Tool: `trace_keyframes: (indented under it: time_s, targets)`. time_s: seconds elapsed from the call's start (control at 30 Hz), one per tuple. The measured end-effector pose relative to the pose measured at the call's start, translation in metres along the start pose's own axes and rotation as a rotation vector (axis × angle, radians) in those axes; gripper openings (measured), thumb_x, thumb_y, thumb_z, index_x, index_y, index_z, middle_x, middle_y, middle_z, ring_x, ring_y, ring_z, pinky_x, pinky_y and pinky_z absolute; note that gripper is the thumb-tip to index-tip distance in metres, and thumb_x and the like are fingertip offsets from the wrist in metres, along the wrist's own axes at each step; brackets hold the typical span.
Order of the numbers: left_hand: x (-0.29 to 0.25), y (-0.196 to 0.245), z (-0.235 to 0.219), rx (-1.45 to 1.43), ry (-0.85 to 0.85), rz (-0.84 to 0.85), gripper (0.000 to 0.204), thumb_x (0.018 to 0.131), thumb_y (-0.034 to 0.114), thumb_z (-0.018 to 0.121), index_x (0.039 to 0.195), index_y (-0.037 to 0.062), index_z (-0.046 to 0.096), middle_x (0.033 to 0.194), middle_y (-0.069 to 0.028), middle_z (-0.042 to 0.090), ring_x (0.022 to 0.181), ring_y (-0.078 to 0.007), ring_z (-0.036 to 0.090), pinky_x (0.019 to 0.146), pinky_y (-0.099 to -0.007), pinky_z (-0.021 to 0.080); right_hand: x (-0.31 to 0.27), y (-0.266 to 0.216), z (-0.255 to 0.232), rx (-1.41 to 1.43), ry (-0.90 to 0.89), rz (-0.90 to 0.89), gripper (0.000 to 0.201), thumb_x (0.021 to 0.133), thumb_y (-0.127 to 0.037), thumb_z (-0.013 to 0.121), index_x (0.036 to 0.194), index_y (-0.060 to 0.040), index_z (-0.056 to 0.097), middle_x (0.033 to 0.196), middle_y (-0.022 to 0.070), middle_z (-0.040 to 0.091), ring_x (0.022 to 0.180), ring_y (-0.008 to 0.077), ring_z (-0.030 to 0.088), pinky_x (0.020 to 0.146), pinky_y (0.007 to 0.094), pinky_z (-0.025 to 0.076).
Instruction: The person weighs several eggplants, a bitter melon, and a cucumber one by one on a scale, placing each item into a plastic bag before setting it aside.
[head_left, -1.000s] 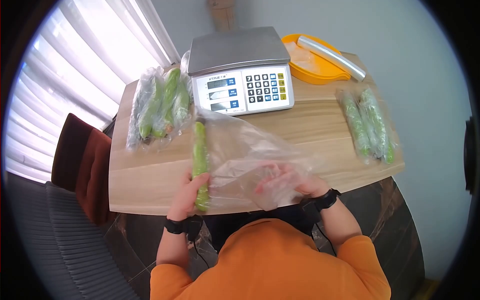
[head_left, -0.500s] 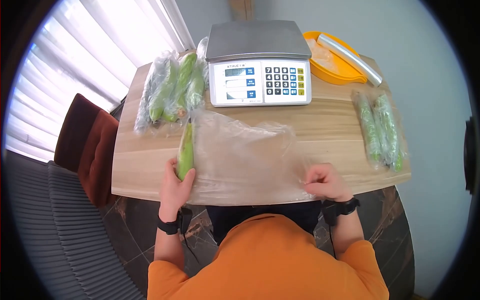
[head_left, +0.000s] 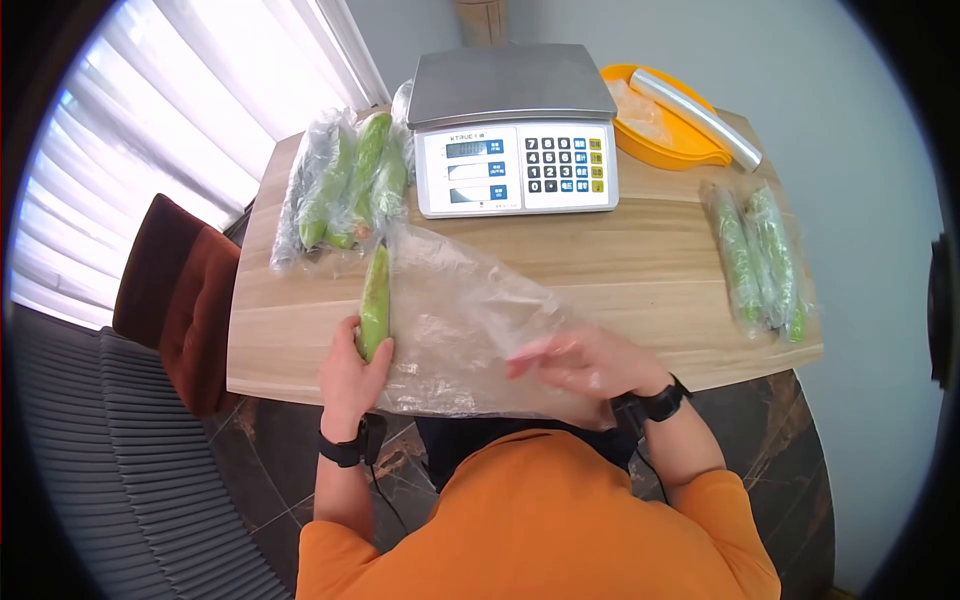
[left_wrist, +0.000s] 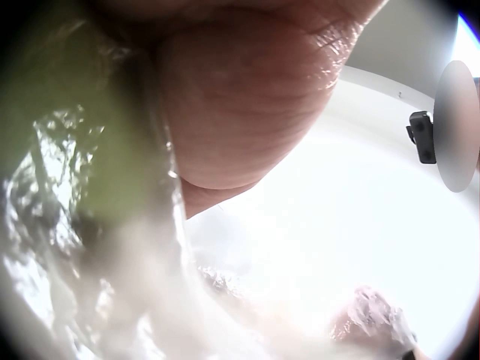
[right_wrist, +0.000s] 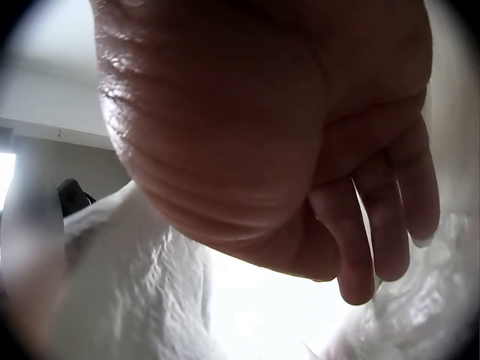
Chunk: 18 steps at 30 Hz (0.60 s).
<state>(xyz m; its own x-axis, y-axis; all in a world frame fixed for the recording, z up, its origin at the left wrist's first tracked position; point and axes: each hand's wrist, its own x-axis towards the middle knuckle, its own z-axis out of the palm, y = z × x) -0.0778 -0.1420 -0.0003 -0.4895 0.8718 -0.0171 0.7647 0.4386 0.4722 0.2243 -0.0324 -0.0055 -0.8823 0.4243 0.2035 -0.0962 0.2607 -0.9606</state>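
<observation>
In the head view, my left hand grips the lower end of a long green vegetable, thumb on its right side. Clear plastic film of a wide, loose bag spreads to the right from this vegetable. My right hand lies over the bag's right part, fingers extended to the left and nearly straight. Close up in the left wrist view, shiny film covers the blurred green skin beside the palm. The right wrist view shows relaxed fingers with crinkled film beside them.
A digital scale stands at the back of the table. Several bagged green vegetables lie left of it, and more wrapped ones at the right. An orange tray holds a film roll. A brown chair stands left.
My right hand moved right to the bag's edge, then back left over the film. The bag was spread flatter, and its right side now slants down. My left hand keeps holding the vegetable.
</observation>
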Motion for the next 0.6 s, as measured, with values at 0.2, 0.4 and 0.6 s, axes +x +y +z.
trace_keyframes:
  time_s: [0.2,0.4,0.6]
  targets:
    - [0.001,-0.004,0.004,-0.004,0.023,0.047,0.052,0.082,0.033,0.067,0.122,0.0053,0.048,0.109,-0.0214,0.062,0.099,-0.0385,0.060,0.081,-0.0433,0.048,0.056,0.025,0.029,0.105,-0.173,0.212,0.065,0.090,-0.014,0.059,0.146,-0.0052,0.028,0.127,0.0194,0.055,0.117,0.0191,0.054,0.096,0.0308,0.045]
    - [-0.001,-0.010,0.000,-0.052,-0.012,-0.022,0.054,0.082,0.032,0.066,0.124,0.0043,0.047,0.109,-0.0216,0.061,0.100,-0.0383,0.060,0.083,-0.0424,0.048,0.042,0.047,-0.016,-0.071,0.931,0.085,0.085,0.087,-0.013,0.062,0.150,-0.0021,0.007,0.154,0.0192,0.015,0.138,0.0270,0.029,0.108,0.0336,0.030]
    - [0.004,-0.015,0.003,-0.080,-0.027,-0.016,0.057,0.081,0.034,0.067,0.126,0.0039,0.046,0.111,-0.0225,0.060,0.102,-0.0377,0.059,0.084,-0.0425,0.047,0.009,0.024,-0.025,-0.352,1.105,-0.102,0.062,0.082,-0.009,0.064,0.138,-0.0053,0.038,0.142,0.0150,0.040,0.129,0.0274,0.042,0.108,0.0447,0.030]
